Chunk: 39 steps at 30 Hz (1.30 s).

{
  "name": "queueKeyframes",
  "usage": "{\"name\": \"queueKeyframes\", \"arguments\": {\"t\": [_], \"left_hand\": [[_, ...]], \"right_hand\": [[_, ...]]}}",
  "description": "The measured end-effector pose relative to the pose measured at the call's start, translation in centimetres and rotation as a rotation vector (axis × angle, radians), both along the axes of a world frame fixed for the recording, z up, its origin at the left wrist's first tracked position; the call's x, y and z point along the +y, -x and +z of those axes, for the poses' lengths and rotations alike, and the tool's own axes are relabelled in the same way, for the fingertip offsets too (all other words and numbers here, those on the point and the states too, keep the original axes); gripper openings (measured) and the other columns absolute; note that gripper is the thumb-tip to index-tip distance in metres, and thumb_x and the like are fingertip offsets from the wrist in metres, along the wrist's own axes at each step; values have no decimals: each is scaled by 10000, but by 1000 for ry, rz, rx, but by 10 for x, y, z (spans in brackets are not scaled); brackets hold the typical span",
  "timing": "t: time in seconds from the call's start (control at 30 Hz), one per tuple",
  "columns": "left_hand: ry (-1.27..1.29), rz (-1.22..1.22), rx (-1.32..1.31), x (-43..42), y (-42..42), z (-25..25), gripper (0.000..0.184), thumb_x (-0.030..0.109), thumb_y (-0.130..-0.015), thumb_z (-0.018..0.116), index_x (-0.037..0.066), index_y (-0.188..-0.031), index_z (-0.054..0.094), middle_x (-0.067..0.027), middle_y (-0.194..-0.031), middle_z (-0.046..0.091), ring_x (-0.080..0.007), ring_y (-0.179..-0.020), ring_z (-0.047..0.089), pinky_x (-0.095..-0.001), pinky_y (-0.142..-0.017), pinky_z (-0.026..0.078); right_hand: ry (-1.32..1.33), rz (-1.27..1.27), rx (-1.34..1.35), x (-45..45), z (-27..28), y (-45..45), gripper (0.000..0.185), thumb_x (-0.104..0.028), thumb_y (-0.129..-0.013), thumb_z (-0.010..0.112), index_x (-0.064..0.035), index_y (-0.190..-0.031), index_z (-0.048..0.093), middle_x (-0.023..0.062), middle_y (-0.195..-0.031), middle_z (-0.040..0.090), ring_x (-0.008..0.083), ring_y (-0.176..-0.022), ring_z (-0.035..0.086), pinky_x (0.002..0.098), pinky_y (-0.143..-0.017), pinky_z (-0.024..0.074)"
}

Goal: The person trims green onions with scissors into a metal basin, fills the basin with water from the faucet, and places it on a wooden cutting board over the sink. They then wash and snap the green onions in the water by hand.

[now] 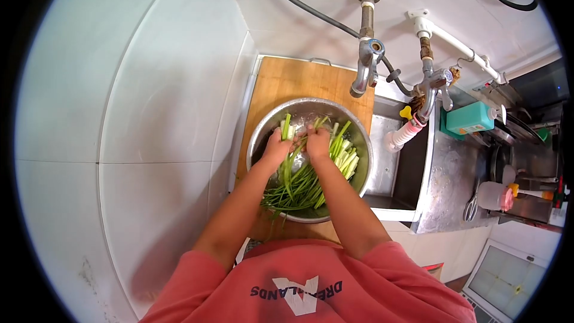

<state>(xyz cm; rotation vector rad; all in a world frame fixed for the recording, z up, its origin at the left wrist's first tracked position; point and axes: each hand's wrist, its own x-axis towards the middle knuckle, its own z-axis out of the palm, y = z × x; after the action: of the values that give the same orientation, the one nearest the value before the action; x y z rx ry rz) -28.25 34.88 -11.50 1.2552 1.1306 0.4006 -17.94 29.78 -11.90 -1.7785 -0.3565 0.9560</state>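
A round metal basin (368, 170) sits on a wooden board, with both my hands inside it. Pale, cut green stalks (345, 158) lie along its right side, and long, thin dark greens (296, 188) fill the lower part; their exact kind is hard to tell. My left hand (278, 145) is closed around light green stalks (287, 127) that stick up past its fingers. Close beside it, my right hand (317, 142) has its fingers curled onto green stalks near the basin's middle. The fingertips of both hands are partly hidden.
Beneath the basin, the wooden board (284, 75) reaches the tiled wall (155, 113). A steel sink (382, 170) is at the right. Two taps, one a metal faucet (366, 66), hang above. Farther right stand a teal bottle (471, 119) and metal tongs (471, 208).
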Motion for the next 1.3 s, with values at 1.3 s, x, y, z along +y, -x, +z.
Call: {"name": "queueKeyframes", "arguments": {"t": [1.3], "left_hand": [[87,-356,92,9,8,10,221,65,-840,491,19,-1052,533,-50,-897,577,-129,-782,533,-287,-711,442]], "right_hand": [[18,281,52,-4,18,-11,232,-149,-765,624,-6,-941,577,66,-696,574,125,-521,519,250,-395,430]]}}
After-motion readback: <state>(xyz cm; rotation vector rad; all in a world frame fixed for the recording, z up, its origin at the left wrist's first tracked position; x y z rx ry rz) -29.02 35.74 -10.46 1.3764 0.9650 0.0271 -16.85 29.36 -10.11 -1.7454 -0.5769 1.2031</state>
